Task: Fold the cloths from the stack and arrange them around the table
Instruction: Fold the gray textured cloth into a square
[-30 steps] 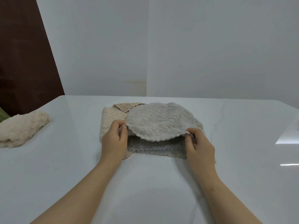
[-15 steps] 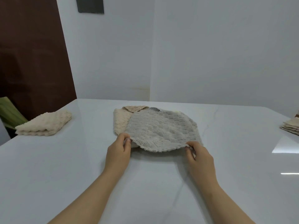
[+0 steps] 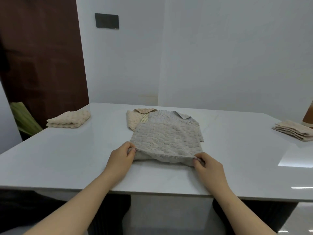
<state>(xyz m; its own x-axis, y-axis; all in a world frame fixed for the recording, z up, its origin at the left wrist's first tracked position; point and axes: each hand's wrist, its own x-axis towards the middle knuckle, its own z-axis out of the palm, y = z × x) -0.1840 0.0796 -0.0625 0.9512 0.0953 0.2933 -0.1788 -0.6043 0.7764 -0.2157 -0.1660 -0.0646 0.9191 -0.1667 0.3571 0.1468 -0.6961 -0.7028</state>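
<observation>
A grey textured cloth (image 3: 166, 141) lies spread in the middle of the white table (image 3: 67, 160), its far part resting over the stack of cloths (image 3: 135, 119). My left hand (image 3: 121, 157) pinches the cloth's near left corner. My right hand (image 3: 209, 167) pinches the near right corner. The near edge is lifted slightly off the table between the two hands. The stack beneath shows cream, beige and pale patterned layers at its far edge.
A folded cream cloth (image 3: 69, 120) sits at the table's left edge. A folded beige cloth (image 3: 294, 130) lies at the right edge, next to an orange-brown object (image 3: 309, 116). A dark wooden door (image 3: 42, 56) stands at the back left.
Both hands have pulled the grey cloth toward me off the stack, so it now lies flatter and more of the stack shows behind. The view has tilted up and back.
</observation>
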